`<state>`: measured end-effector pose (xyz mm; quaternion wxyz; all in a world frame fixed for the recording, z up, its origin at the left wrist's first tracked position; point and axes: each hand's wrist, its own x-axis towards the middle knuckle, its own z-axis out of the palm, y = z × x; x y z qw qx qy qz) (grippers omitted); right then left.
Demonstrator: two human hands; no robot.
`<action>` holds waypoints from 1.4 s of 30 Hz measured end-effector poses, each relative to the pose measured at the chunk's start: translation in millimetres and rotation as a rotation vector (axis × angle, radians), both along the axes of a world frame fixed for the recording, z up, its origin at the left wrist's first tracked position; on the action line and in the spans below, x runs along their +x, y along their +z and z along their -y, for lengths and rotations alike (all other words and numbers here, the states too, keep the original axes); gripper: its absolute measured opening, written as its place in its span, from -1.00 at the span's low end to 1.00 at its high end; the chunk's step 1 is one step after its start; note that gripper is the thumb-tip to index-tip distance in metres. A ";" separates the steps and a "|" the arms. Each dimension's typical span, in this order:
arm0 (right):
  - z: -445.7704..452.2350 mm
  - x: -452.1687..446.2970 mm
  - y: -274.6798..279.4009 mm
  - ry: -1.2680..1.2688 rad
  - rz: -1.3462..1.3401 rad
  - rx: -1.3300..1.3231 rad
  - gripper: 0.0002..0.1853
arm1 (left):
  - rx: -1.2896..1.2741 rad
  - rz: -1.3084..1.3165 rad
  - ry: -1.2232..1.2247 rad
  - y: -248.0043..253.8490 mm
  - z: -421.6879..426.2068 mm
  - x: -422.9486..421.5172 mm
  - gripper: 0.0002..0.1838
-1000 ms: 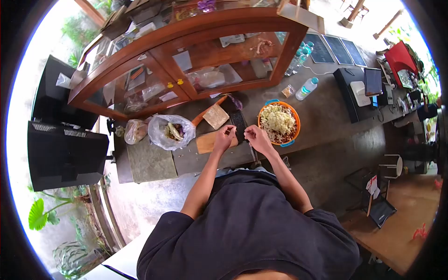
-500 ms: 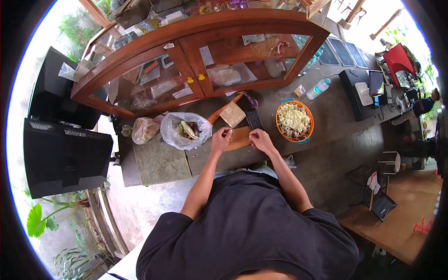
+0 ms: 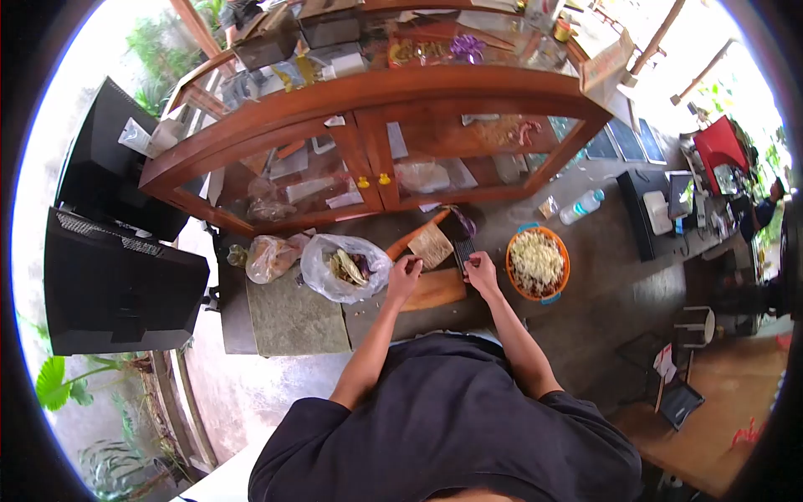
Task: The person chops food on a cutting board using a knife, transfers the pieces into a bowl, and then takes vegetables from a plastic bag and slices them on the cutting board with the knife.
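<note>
My left hand (image 3: 405,276) is pinched closed over the left part of a wooden board (image 3: 437,289); whatever its fingers hold is too small to name. My right hand (image 3: 481,274) is also closed, at the board's right end beside a dark ridged strip (image 3: 463,248), its fingertips hiding any held item. Behind the hands lies a square tan block (image 3: 431,245). To the right stands an orange basket (image 3: 566,269) heaped with pale chopped pieces (image 3: 536,259). Left of my left hand is an open clear plastic bag (image 3: 319,276) with greenish and purple pieces (image 3: 348,267) inside.
A glass-doored wooden cabinet (image 3: 376,88) stands behind the table (image 3: 602,276). A water bottle (image 3: 581,207) lies beyond the basket. A grey mat (image 3: 297,318) and a second bag (image 3: 269,258) are at the left. Another person (image 3: 763,209) is at the far right.
The view has shifted, so the table items appear lower and farther right. My hands stay close together over the board, both still pinched.
</note>
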<state>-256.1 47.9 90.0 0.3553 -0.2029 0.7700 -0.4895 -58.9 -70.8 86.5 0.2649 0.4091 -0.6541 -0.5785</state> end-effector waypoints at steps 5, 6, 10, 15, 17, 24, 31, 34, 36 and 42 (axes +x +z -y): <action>29.3 -32.9 -18.0 0.061 -0.445 0.133 -0.45 | 0.030 -0.037 0.089 9.4 9.2 -6.5 -0.76; 34.6 -37.3 -18.5 0.093 -0.487 0.122 -0.37 | 0.039 -0.029 0.083 9.1 9.4 -7.9 -0.75; 50.8 -42.5 -25.4 -0.018 -0.613 0.073 -0.41 | 0.068 0.010 0.059 6.6 8.3 -10.1 -0.73; 59.3 -52.1 -37.5 0.071 -0.593 0.132 -0.46 | 0.122 0.016 0.066 26.2 10.1 -7.4 -0.74; 62.2 -55.9 -38.9 0.073 -0.569 0.156 -0.46 | 0.118 0.014 0.093 26.4 12.7 -4.8 -0.75; 65.0 -59.3 -43.2 0.038 -0.627 0.123 -0.57 | 0.114 0.042 0.071 40.7 12.0 -2.1 -0.73; 51.8 -49.5 -40.1 0.012 -0.518 0.111 -0.60 | 0.074 0.043 0.041 33.2 11.9 -2.3 -0.70; 40.4 -35.4 -15.3 -0.123 -0.144 0.091 -0.57 | 0.068 0.010 0.028 27.8 9.0 -2.9 -0.71; 33.9 -26.0 0.6 -0.202 -0.007 0.075 -0.56 | 0.053 0.001 -0.019 23.6 5.6 -2.6 -0.71; 7.3 0.5 27.6 -0.161 0.396 -0.058 -0.62 | 0.160 -0.034 -0.085 27.4 -9.5 -1.9 -0.62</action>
